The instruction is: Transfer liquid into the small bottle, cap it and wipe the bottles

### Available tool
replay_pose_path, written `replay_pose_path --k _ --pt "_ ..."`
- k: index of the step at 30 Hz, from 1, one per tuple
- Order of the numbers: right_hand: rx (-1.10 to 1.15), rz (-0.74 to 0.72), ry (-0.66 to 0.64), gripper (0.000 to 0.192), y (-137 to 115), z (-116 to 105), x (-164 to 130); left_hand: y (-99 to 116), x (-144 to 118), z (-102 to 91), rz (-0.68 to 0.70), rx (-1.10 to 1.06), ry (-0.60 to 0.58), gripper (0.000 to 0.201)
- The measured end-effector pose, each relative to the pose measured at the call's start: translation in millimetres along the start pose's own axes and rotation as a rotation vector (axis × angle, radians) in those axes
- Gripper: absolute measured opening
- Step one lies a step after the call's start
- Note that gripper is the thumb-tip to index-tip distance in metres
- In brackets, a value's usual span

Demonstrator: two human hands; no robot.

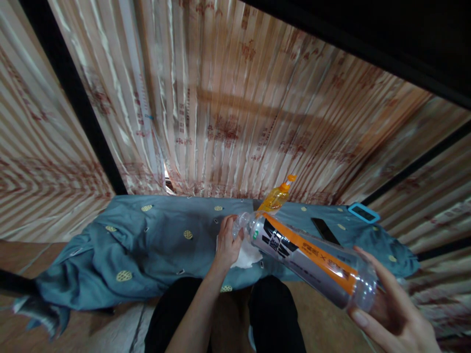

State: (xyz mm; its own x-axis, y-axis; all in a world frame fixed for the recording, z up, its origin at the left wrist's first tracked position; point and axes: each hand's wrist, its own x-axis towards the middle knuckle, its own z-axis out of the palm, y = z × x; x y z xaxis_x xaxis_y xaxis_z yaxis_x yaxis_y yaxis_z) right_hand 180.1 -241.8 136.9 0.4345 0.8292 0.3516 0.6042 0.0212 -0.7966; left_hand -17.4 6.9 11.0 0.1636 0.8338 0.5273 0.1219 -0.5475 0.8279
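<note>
A large clear plastic bottle [301, 260] with an orange, grey and black label lies tilted across the front, its neck toward the left. My right hand [393, 304] grips it round the base, thumb below and fingers above. At the other end, my left hand [228, 245] has its fingers curled at the clear mouth of the bottle; part of them is hidden. Under that hand lies a white cloth or tissue [248, 255]. Behind the bottle's neck stands a smaller bottle of yellow-orange liquid [275, 198] with an orange cap, leaning right.
Blue-grey fabric with pineapple prints [165, 255] covers the low surface before my knees. A dark phone [325, 230] and a blue-framed object [363, 213] lie on its right side. Patterned curtains [221, 98] hang close behind, with dark frame bars [77, 98] on either side.
</note>
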Motion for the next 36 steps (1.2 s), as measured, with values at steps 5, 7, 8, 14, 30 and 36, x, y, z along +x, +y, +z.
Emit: replay_pose_path --k 5,7,8,14,30,36 --pt "0.019 -0.002 -0.024 0.079 1.0 -1.4 0.8 0.4 -0.1 0.2 0.018 -0.008 0.003 0.022" --pt "0.013 -0.016 -0.03 0.078 -2.2 2.5 1.0 -0.1 -0.2 0.9 0.013 -0.004 0.007 0.022" --pt "0.015 -0.015 -0.024 0.077 -5.2 6.0 0.6 -0.4 -0.2 1.2 0.008 0.0 0.009 0.022" --pt "0.04 0.071 0.116 0.07 -27.4 25.3 -5.1 -1.2 -0.4 1.4 0.01 0.013 0.011 0.023" --pt "-0.018 0.005 -0.008 0.08 -8.3 4.6 -0.6 -12.0 -1.3 5.0 0.113 0.024 0.066 0.025" --pt "0.014 0.01 -0.048 0.082 -10.7 5.5 -0.1 -14.3 -0.6 5.5 0.103 0.034 0.058 0.025"
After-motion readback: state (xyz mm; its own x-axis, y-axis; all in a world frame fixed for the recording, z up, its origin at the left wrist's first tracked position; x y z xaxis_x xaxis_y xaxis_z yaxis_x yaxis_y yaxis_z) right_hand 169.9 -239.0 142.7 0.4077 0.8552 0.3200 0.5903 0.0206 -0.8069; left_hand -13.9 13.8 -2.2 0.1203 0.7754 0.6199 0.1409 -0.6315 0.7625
